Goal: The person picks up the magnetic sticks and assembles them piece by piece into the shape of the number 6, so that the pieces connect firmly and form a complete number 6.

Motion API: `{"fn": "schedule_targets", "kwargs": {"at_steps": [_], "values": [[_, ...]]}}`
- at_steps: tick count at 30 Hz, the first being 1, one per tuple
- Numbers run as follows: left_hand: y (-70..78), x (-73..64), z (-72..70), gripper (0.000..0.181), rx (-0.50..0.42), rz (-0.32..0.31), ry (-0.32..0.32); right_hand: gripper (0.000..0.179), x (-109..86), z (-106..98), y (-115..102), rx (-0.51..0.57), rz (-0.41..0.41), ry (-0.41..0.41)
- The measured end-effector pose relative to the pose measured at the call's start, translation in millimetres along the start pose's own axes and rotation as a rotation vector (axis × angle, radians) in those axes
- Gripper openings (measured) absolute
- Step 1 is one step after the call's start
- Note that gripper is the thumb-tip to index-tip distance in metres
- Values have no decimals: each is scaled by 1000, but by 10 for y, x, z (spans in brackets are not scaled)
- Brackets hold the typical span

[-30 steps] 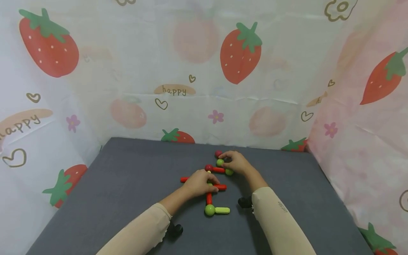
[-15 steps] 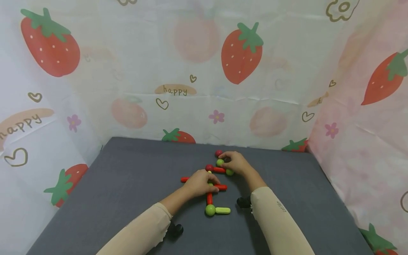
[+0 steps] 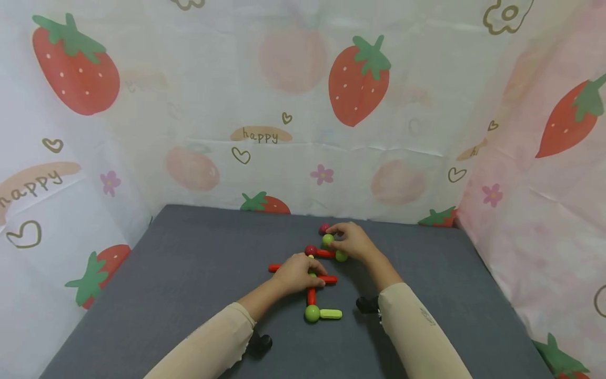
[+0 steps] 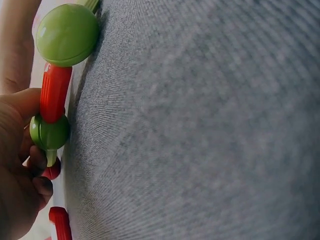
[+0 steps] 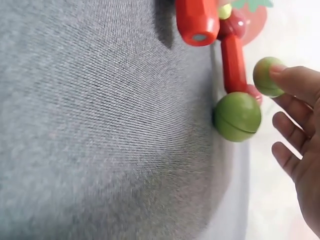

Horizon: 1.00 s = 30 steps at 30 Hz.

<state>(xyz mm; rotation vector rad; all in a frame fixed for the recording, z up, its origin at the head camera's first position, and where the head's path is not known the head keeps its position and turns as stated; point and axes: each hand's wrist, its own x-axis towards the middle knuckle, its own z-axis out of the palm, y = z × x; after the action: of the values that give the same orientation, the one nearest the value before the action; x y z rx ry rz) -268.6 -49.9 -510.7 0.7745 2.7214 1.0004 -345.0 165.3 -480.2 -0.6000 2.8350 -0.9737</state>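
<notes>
My right hand (image 3: 354, 243) pinches a green ball (image 5: 266, 75) between thumb and finger, raised off the table in the right wrist view. My left hand (image 3: 298, 273) grips the middle green ball (image 4: 50, 132) of a figure made of rods and balls. From that ball, red rods (image 3: 328, 279) reach out to both sides. Another red rod (image 3: 311, 297) runs toward me to a near green ball (image 3: 312, 313) with a yellow-green rod (image 3: 331, 314) beside it. On the far side, a dark red ball (image 3: 310, 250) joins a red rod (image 3: 325, 253) ending at a green ball (image 5: 237, 116).
One more dark red ball (image 3: 324, 228) lies just past the right hand, near the table's back edge. The grey table (image 3: 189, 295) meets a strawberry-print curtain (image 3: 293, 173) at the back and sides. Black wrist devices (image 3: 260, 343) hang below both sleeves.
The right hand has risen slightly with its green ball, and its forearm has shifted a little. The left hand and the figure have stayed in place.
</notes>
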Motion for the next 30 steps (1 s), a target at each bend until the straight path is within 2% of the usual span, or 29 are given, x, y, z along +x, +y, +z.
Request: {"fn": "schedule_targets", "kwargs": {"at_steps": [9, 17, 23, 30], "values": [[-19, 15, -3, 17, 9, 13, 11, 35, -237, -143, -108, -55, -78, 50], [-50, 19, 24, 20, 12, 11, 15, 36, -506, -150, -149, -30, -60, 67], [-57, 17, 55, 21, 9, 18, 17, 36, -710, -106, -77, -3, -65, 84], [-51, -1, 50, 22, 1, 25, 23, 33, -904, -54, 7, 58, -35, 104]]}}
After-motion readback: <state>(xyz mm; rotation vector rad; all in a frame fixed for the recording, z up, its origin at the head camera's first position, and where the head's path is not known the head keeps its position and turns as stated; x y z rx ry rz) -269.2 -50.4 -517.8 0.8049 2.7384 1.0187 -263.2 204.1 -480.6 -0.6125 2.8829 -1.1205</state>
